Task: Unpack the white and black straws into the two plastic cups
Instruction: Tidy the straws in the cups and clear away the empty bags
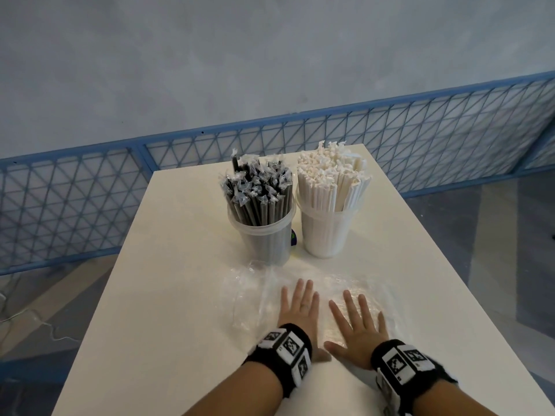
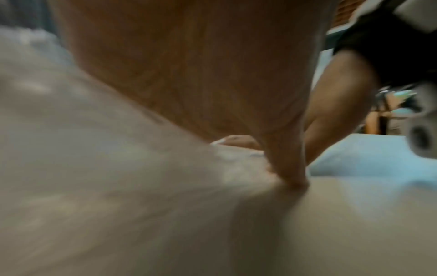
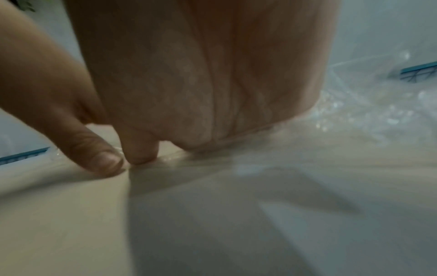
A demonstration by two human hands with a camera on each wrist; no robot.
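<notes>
Two clear plastic cups stand side by side at the middle of the white table [image 1: 168,295]. The left cup [image 1: 264,238] is packed with wrapped black straws [image 1: 258,187]; the right cup [image 1: 326,232] is packed with wrapped white straws [image 1: 333,175]. In front of the cups lie flat, empty clear plastic bags [image 1: 249,298]. My left hand [image 1: 297,304] rests palm down on the bags with straight fingers. My right hand [image 1: 357,322] lies flat beside it, fingers spread. In the wrist views, each palm [image 2: 189,65] [image 3: 201,84] presses on crinkled film [image 3: 366,112].
A small dark object [image 1: 293,237] peeks out between and behind the cups. A blue mesh fence [image 1: 90,187] runs behind the table. Beyond the table edges on both sides is grey floor [image 1: 510,250]. A white cable [image 1: 27,319] lies on the floor at left.
</notes>
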